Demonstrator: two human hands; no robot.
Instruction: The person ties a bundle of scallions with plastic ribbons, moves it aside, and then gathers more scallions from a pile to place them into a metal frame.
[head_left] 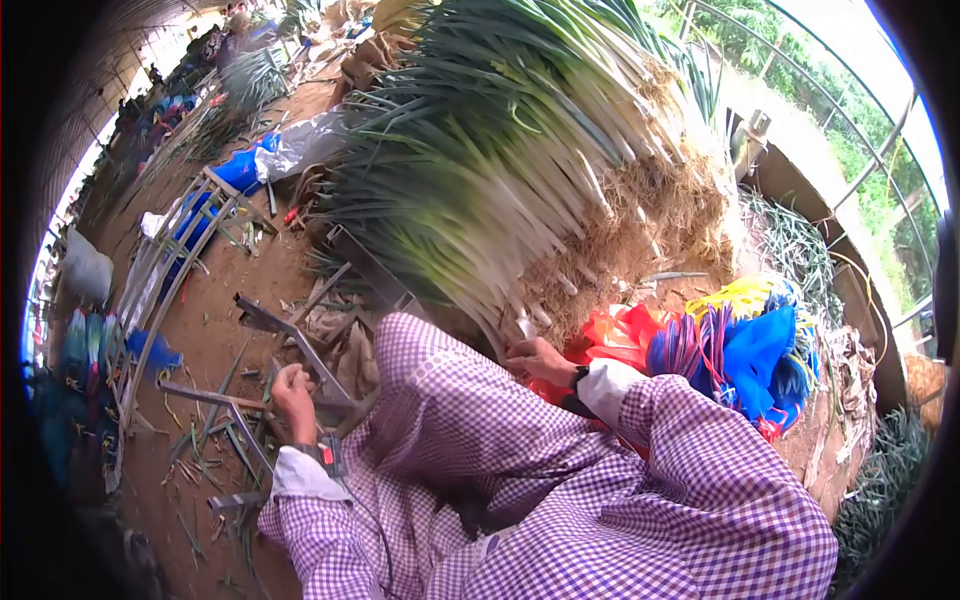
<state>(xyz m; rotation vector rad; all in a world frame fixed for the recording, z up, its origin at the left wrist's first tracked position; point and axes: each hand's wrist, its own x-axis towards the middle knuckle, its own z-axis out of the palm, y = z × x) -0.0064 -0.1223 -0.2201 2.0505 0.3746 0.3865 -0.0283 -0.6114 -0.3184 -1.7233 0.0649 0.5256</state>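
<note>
A tall heap of leeks [520, 130] lies ahead, green leaves to the left and white stems with roots to the right. My right hand [540, 362] is at the heap's lower edge, its fingers closed at the root end of a pale leek [490, 328]. My left hand [294, 398] is raised apart from the heap, beside a metal frame [300, 340]. Its fingers are curled in, and what they hold, if anything, is hidden. Checked cloth [480, 400] covers my knees and sleeves.
Right of my right hand lie a red plastic bag [612, 338], purple strings [690, 345], blue plastic [765, 350] and yellow strings [735, 297]. A long ladder-like rack [165, 270] stands on the left. Leaf scraps litter the dirt floor [225, 300].
</note>
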